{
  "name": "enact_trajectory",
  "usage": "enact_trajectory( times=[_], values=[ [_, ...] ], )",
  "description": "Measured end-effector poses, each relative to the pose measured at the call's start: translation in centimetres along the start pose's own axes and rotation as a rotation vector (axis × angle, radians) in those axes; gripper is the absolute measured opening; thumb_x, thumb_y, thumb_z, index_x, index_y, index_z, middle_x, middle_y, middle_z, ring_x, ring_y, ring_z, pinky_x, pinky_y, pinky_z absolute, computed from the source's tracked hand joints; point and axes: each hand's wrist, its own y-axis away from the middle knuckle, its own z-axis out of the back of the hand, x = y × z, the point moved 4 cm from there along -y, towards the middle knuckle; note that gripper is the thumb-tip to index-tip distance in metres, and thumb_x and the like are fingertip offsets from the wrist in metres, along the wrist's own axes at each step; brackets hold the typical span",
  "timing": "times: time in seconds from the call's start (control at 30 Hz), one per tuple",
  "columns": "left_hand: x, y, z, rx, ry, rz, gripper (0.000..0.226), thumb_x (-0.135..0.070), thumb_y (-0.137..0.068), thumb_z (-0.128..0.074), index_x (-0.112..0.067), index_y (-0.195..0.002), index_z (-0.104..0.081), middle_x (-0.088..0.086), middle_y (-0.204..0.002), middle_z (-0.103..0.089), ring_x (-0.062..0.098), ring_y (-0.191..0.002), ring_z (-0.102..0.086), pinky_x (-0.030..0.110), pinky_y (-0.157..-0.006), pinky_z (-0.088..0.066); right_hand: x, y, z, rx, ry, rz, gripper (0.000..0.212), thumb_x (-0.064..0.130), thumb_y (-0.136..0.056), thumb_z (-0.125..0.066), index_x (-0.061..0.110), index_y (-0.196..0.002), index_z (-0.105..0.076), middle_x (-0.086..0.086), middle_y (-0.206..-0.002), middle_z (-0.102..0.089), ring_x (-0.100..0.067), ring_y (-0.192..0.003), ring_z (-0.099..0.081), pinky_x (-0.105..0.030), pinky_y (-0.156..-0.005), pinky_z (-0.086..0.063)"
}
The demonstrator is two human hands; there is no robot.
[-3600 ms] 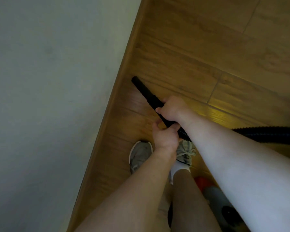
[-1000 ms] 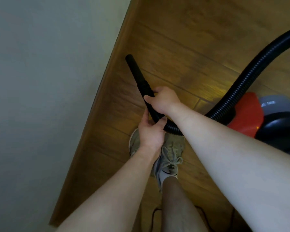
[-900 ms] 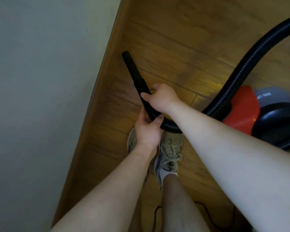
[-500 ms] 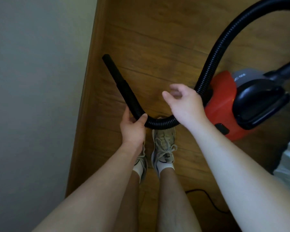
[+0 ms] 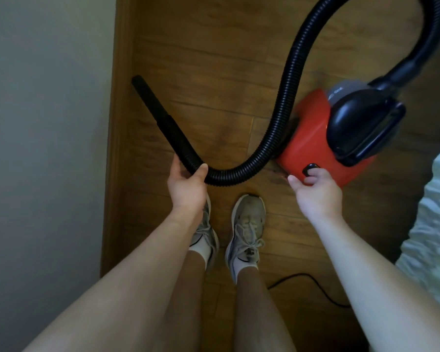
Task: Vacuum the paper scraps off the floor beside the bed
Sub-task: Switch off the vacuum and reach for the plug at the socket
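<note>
A pale, plain wall [image 5: 43, 148] filled the left side of the view. Along its foot ran a wooden skirting board [image 5: 116, 148] in the same warm brown as the floor. To the right of the wall lay a floor [image 5: 214, 59] of wood-look planks with visible seams between boards, dimly lit, with a soft yellowish sheen. Far from the wall, at the right edge, showed rumpled pale bedding [image 5: 434, 224]

Floor [image 5: 214, 72]: brown wood planks.
Vacuum [image 5: 313, 138]: red and black, sits on the floor.
Shoes [image 5: 247, 229]: two grey ones stand on the floor, near the vacuum.
Cord [image 5: 313, 283]: thin, black, lies on the floor behind the shoes.
</note>
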Motion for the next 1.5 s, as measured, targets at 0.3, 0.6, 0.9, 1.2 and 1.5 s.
enact_trajectory(
  times=[0.3,0.6,0.9,1.2,1.5],
  values=[
    [1.4,0.8,-0.5,-0.023,-0.003,-0.026,0.071,-0.006,-0.094,-0.068,-0.03,-0.155,-0.038,-0.011,-0.126,-0.062,0.018,-0.124,-0.06,0.046,-0.11,-0.048,-4.0,-2.1,0.3,-0.098,-0.067,-0.102,0.056,0.038,-0.092,-0.068,0.008,-0.134,-0.047,-0.003,-0.11,-0.064,-0.03,-0.107,-0.063,-0.033,-0.083,-0.046],
    [2.7,2.0,-0.9,-0.033,0.013,-0.047,0.072,-0.003,-0.094,-0.066,-0.029,-0.155,-0.038,-0.006,-0.13,-0.062,0.018,-0.125,-0.06,0.045,-0.109,-0.049,-4.5,-3.8,1.0,-0.17,-0.058,-0.095,0.043,0.042,-0.093,-0.066,0.01,-0.118,-0.052,-0.009,-0.106,-0.065,-0.031,-0.098,-0.063,-0.034,-0.074,-0.045],
    [2.4,2.5,-1.5,-0.063,-0.008,-0.059,0.071,-0.001,-0.095,-0.065,-0.029,-0.154,-0.037,-0.008,-0.124,-0.063,0.016,-0.12,-0.062,0.042,-0.106,-0.052,-4.3,-4.9,1.3,-0.193,-0.062,-0.139,0.037,0.036,-0.091,-0.07,0.01,-0.11,-0.053,-0.004,-0.096,-0.056,-0.026,-0.086,-0.056,-0.034,-0.07,-0.045],
    [3.0,2.5,-2.4,-0.062,-0.023,-0.026,0.071,-0.002,-0.095,-0.064,-0.031,-0.154,-0.038,-0.014,-0.118,-0.063,0.013,-0.118,-0.062,0.043,-0.108,-0.05,-4.2,-5.7,1.3,-0.192,-0.087,-0.175,0.041,0.035,-0.09,-0.073,0.008,-0.113,-0.052,-0.005,-0.097,-0.056,-0.026,-0.083,-0.054,-0.034,-0.068,-0.045],
    [2.7,2.6,-2.6,-0.064,-0.024,-0.03,0.07,-0.002,-0.095,-0.065,-0.03,-0.154,-0.038,-0.012,-0.12,-0.063,0.015,-0.121,-0.061,0.045,-0.111,-0.047,-4.6,-5.1,1.3,-0.203,-0.074,-0.102,0.038,0.037,-0.094,-0.067,0.009,-0.113,-0.05,-0.003,-0.095,-0.057,-0.024,-0.084,-0.055,-0.033,-0.068,-0.042]
  ],
)
